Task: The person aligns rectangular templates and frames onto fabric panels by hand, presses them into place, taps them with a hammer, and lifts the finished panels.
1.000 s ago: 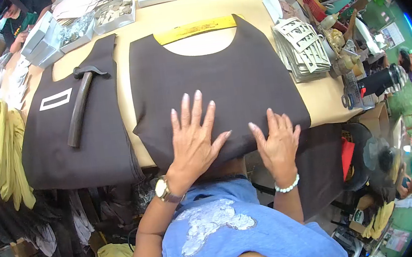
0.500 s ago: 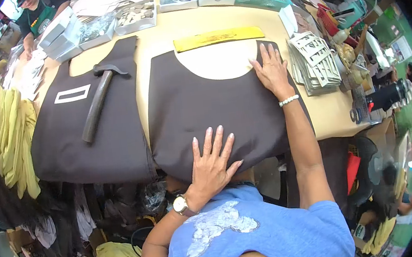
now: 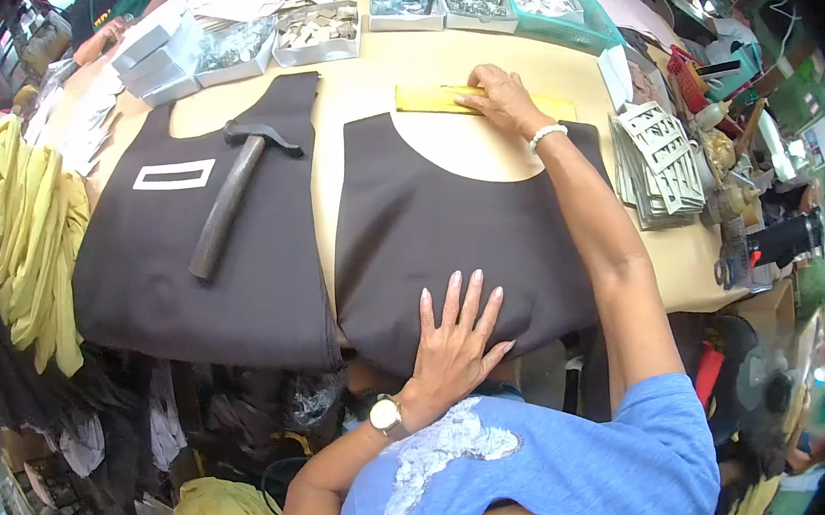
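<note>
A dark cloth piece (image 3: 461, 242) with a curved cutout lies in front of me. My left hand (image 3: 456, 345) rests flat on its near edge, fingers spread, holding nothing. Beyond the cutout is a yellow strip (image 3: 424, 98); my right hand (image 3: 507, 102) is on it, fingers bent and closed around its middle. To the left, a second stack of dark cloth (image 3: 181, 252) carries a white rectangular frame (image 3: 174, 176) and a hammer (image 3: 237, 190), its head toward the far side.
Small boxes of metal parts (image 3: 406, 5) and a green basket (image 3: 589, 23) line the far side. Card stencils (image 3: 659, 166) are stacked at the right. Yellow cloths (image 3: 12, 229) hang at the left. A co-worker (image 3: 110, 13) is at the far left.
My right hand has gone from the cloth's near edge to its far right strap, then onto the yellow strip. My left hand stays flat near the front edge. The view has shifted.
</note>
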The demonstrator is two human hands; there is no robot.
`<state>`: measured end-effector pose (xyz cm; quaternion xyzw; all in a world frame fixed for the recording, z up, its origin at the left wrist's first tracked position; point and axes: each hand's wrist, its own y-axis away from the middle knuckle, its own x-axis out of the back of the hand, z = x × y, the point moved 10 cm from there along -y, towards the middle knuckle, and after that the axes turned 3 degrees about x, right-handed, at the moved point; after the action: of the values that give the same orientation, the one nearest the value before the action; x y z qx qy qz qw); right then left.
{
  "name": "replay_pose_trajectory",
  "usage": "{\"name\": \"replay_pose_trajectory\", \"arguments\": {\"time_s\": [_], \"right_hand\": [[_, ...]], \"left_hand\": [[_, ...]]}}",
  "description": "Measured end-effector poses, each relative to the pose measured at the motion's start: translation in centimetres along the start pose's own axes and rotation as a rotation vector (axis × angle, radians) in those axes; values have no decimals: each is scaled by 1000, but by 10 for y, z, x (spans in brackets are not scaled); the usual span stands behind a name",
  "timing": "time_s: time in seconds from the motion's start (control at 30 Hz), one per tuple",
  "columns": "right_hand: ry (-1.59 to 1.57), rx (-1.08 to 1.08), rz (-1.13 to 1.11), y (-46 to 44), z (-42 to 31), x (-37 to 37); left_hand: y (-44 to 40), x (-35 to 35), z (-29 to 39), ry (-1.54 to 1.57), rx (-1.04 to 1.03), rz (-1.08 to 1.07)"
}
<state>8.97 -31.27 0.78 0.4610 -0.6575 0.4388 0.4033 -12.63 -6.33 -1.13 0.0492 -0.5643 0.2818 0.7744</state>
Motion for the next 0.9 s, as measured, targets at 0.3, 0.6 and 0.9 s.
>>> {"name": "replay_pose_trajectory", "arguments": {"time_s": [0.3,0.6,0.9], "right_hand": [[-247,315,546,26,-86,133],[-138,248,280,121,-117,107],[208,-535,274,293,-3,54]], "left_hand": [[-22,-1,-2,55,8,-10],[-24,-6,-4,81,-4,-49],[-1,39,-59,-24,225,51]]}}
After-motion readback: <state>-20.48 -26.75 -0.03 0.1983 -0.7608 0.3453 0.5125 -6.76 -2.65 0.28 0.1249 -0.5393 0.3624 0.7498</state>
